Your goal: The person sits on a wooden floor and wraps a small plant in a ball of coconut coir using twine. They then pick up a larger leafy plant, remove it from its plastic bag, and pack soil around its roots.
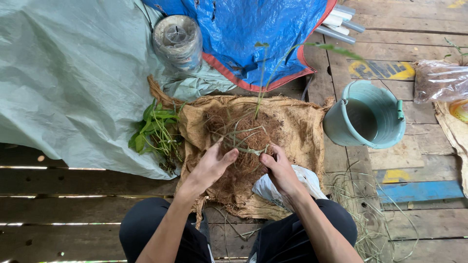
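Head view: both hands work a ball of brown fibre (243,139) that sits on a burlap sack (297,131) spread over the wooden floor (73,214), just in front of the person's knees. A thin green seedling (261,83) rises from the ball's far side. The left hand (209,165) presses the ball's left flank, fingers together and curled onto the fibre, thumb up against it. The right hand (279,168) has its fingers pinched on a pale strand of grass (246,148) that runs across the ball.

To wrap well, it seems best to keep the left palm firm so the ball does not roll, and to draw the strand snug without bending the stem.

Left of the sack lies a bunch of green leaves (156,131) on a grey tarp (63,83). To the right stands a teal bucket (365,117); loose dry grass (360,204) lies near it.
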